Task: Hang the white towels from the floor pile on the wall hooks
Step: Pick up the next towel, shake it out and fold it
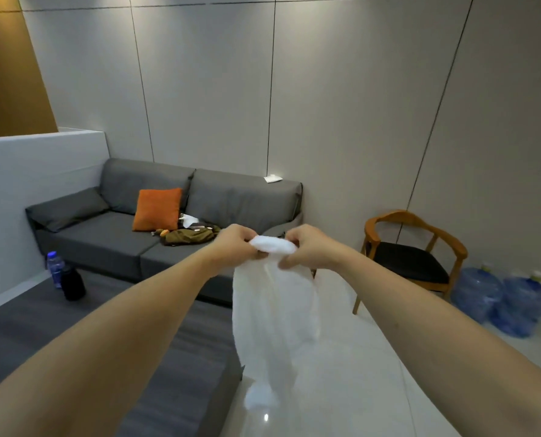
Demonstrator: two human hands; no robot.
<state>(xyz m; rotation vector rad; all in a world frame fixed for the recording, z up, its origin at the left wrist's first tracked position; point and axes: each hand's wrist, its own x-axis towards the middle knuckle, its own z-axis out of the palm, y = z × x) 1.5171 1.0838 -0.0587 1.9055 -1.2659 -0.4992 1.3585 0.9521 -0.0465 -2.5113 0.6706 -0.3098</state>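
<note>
Both hands gripped one white towel [275,313] by its top edge, chest-high, ahead of the person.

Left hand [234,244] and right hand [307,247] sat close together, each pinching the bunched edge so the cloth hung free, likely to find a spot for a hook. Sofa [155,231] at 11 o'clock, chair [414,257] at 2. No hooks or pile in view.

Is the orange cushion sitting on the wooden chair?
No, the orange cushion leans against the back of the grey sofa, while the wooden chair stands apart at the right.
</note>
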